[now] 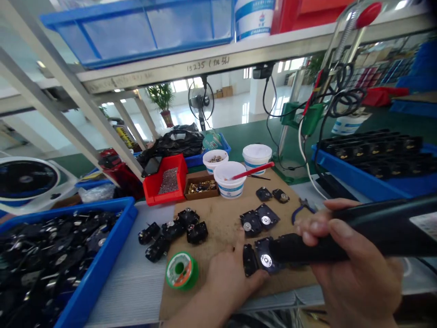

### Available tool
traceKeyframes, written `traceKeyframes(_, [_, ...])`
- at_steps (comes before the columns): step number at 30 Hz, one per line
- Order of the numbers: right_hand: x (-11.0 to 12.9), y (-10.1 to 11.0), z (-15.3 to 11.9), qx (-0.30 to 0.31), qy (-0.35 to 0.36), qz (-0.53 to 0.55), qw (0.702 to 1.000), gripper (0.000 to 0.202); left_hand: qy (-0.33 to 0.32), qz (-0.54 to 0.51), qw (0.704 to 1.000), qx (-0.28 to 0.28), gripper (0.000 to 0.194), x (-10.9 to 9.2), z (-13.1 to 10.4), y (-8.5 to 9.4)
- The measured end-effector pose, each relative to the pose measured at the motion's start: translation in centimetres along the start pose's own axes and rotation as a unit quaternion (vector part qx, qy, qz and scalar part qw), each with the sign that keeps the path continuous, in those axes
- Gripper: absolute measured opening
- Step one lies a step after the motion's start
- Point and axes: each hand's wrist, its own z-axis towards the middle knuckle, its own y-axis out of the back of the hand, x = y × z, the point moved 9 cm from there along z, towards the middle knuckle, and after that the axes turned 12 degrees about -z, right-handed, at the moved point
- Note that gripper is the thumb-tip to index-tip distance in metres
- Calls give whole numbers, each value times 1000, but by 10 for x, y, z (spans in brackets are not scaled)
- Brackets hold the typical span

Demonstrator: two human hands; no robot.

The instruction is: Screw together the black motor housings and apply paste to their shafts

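Note:
My right hand [355,264] grips a black electric screwdriver [375,230] whose tip points left at a small black fan frame [264,256] with a silver hub. My left hand [230,275] rests on the brown board [218,223], its thumb and fingers touching the left side of that fan frame. Two more fan frames [259,219] lie just behind it, and two smaller black parts [272,195] sit farther back. A green solder spool [182,270] lies to the left of my left hand.
Several black parts [172,232] lie at the board's left edge. A blue bin of black fans [51,259] stands at left, another blue tray [375,159] at right. White tubs [230,179], a red bin [165,182], a brown box of brass parts and pliers [302,208] sit behind.

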Motion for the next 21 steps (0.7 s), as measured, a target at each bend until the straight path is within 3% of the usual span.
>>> traceKeyframes(3, [3, 0, -2, 0, 5, -3, 1000, 25, -31, -24, 999, -13, 87, 2, -1, 5])
traceKeyframes(5, [3, -2, -2, 8, 7, -6, 1000, 25, -50, -34, 998, -25, 87, 6, -9, 21])
traceKeyframes(8, [1, -5, -2, 18, 9, -13, 1000, 24, -94, -39, 988, -114, 84, 19, -32, 77])
traceKeyframes(10, [-3, -8, -3, 21, 7, -16, 1000, 24, -74, -41, 980, -178, 81, 44, -52, 118])
traceKeyframes(13, [-10, -21, -8, 40, -1, -10, 999, 22, -26, -40, 976, -211, 74, 85, -76, 152])
traceKeyframes(15, [-13, -36, -14, 70, -7, -4, 997, 20, -23, -37, 976, -211, 73, 101, -86, 154])
traceKeyframes(21, [-16, -90, -40, 166, -8, -6, 986, 20, -75, -35, 978, -194, 73, 113, -91, 121])
